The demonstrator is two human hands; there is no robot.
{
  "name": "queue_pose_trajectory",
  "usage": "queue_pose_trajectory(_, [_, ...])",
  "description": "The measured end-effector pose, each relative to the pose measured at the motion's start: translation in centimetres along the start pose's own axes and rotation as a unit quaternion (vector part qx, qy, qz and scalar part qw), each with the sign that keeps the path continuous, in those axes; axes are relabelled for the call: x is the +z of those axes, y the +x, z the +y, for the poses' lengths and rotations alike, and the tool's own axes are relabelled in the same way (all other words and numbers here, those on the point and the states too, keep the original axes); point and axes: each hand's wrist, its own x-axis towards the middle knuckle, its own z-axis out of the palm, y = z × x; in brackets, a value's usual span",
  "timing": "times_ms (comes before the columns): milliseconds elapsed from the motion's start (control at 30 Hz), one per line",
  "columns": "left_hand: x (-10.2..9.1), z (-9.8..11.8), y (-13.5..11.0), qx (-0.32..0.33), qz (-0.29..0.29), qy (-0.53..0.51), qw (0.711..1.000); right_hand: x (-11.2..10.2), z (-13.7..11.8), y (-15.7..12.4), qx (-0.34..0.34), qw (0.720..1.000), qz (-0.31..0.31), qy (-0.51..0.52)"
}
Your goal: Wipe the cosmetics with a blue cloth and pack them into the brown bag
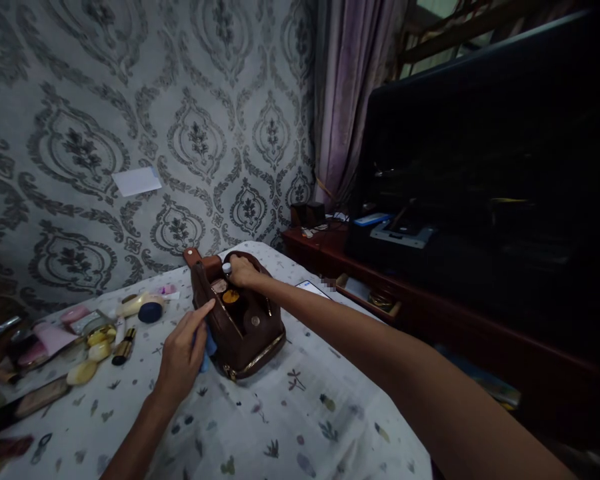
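Observation:
A brown handbag [267, 330] with gold zips stands open on the bed, its top gaping. Inside it I see an orange round item [231, 296] and a pale pinkish one [220, 286]. My right hand [243, 271] reaches into the far end of the bag, fingers curled at a small white-capped container [227, 268]; its lower part is hidden. At the bag's near left side is my left hand [183, 343], index finger stretched out against the bag's edge, holding nothing. Something blue [209, 347] shows between this hand and the bag.
Cosmetics lie across the left of the patterned sheet [260, 433], among them a gold-and-black tube [124, 347] and a dark round cap [151, 312]. Beyond the bag lies a lit phone [313, 289]. A dark wooden cabinet with an open drawer [370, 297] borders the bed at right.

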Motion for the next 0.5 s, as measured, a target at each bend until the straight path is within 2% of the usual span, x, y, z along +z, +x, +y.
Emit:
queue_pose_trajectory(133, [0.0,0.2,-0.1,-0.004,-0.002,0.001,1.000,-0.7,-0.1,0.7,-0.057,0.998,0.004,-0.036])
queue_pose_trajectory(300, [-0.4,0.4,0.2,-0.005,-0.010,0.018,1.000,-0.5,-0.1,1.2,-0.093,0.993,-0.002,-0.074])
queue_pose_trajectory(400, [-1.7,1.1,2.7,0.017,0.000,0.062,0.998,-0.6,-0.1,1.2,-0.106,0.990,-0.014,-0.091])
queue_pose_trajectory(500, [-2.9,2.2,7.7,0.043,-0.006,0.153,0.987,-0.9,-0.3,1.5,-0.116,0.988,-0.023,-0.101])
